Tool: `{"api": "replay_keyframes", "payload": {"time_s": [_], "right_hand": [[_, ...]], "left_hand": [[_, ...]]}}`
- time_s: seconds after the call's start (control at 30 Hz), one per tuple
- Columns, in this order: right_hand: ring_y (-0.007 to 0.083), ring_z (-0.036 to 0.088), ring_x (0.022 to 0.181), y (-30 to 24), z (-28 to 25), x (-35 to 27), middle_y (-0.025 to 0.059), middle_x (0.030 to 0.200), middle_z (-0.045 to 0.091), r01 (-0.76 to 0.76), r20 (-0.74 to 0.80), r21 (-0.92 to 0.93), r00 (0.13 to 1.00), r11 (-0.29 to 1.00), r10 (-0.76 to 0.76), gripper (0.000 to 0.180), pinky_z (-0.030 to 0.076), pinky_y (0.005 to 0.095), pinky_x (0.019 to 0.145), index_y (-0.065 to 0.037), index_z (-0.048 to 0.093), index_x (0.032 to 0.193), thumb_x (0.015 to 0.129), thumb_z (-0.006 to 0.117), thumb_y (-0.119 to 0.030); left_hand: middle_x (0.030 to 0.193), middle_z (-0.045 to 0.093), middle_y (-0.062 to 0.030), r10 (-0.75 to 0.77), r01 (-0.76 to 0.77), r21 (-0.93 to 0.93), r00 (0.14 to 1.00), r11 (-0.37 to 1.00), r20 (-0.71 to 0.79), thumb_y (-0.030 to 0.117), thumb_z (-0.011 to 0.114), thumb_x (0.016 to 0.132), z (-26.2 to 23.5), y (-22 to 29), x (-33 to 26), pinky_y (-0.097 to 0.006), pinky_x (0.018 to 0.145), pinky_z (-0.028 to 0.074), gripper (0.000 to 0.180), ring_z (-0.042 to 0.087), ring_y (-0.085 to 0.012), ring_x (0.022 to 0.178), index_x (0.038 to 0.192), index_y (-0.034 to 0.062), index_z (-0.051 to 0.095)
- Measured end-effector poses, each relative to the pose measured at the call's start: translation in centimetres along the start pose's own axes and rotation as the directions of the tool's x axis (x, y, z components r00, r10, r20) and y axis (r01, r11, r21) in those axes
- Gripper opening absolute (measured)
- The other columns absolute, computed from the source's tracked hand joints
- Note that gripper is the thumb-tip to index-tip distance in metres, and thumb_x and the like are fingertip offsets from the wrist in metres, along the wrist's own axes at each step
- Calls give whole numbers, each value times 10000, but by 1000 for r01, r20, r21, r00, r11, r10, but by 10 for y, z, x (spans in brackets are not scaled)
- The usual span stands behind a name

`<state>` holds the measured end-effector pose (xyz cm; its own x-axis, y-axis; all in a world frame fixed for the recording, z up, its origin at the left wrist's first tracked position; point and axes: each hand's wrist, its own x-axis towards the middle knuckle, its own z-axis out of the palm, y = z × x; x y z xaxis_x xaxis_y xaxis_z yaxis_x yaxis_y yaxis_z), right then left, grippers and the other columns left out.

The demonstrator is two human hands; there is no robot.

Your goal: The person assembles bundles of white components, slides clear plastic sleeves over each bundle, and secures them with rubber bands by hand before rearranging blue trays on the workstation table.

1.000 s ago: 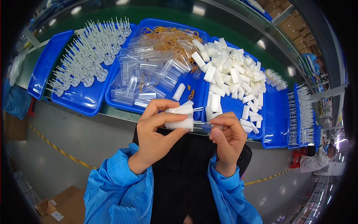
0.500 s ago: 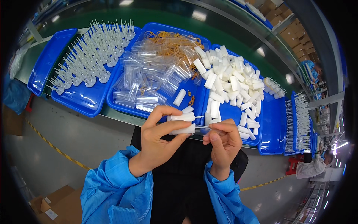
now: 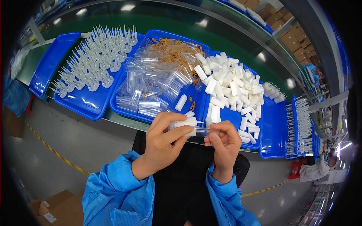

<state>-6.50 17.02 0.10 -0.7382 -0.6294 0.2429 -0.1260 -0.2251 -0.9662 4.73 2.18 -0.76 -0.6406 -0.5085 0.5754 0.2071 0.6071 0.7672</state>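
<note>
white blocks (image 3: 186, 122) gripped by left hand (image 3: 161, 145), right hand (image 3: 225, 144) pinching clear plastic piece (image 3: 203, 133), hands angled together

Open lane on the table (image 3: 166, 23), along its far edge behind the blue trays (image 3: 81, 101)! Toward the left corner, upright pins (image 3: 94, 62) bar any low pass; mid-table, clear sleeves (image 3: 158, 71) and heaped blocks (image 3: 234, 87) block it. Left hand (image 3: 162, 145), right hand (image 3: 225, 142), held pieces (image 3: 187, 122) crowd the near edge.

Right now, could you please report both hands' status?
Left hand gripping white pieces, thin prongs pointing right. Right hand pinching clear plastic piece by the prongs. Loaded blue trays just beyond.
</note>
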Motion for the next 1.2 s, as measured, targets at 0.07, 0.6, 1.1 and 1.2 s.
{"api": "replay_keyframes", "payload": {"time_s": [0.07,0.6,1.1,1.2], "right_hand": [[153,658,760,-1,-3,4,138,1016,567,-170,-10,123,985,978,173,210,563,246,657,76,561,1085,887,622,41],[137,661,771,0,6,-7,118,979,580,64,-47,0,997,998,-64,187,574,233,664,60,565,1058,880,623,58],[120,653,735,0,9,-7,107,934,564,81,-12,80,997,993,-80,173,552,211,619,62,566,1038,884,638,30],[127,658,746,3,11,-8,118,957,558,137,-28,38,990,990,-136,173,562,216,630,64,560,1036,887,638,25]], "left_hand": [[1094,600,-112,26,-29,42,998,999,61,-83,756,683,1,-3,0,-277,675,563,277,628,-235,964,925,51,741],[1073,615,-102,-118,117,-153,993,981,0,-75,745,695,-2,5,0,-302,776,557,265,650,-245,957,931,44,745],[1066,618,-104,-290,274,-335,957,901,3,-55,777,689,3,-1,-5,-307,804,547,274,651,-219,968,945,39,747],[1056,618,-102,-250,236,-294,968,926,-9,-49,779,689,4,-2,-6,-301,781,545,271,649,-211,938,942,40,746]]}}
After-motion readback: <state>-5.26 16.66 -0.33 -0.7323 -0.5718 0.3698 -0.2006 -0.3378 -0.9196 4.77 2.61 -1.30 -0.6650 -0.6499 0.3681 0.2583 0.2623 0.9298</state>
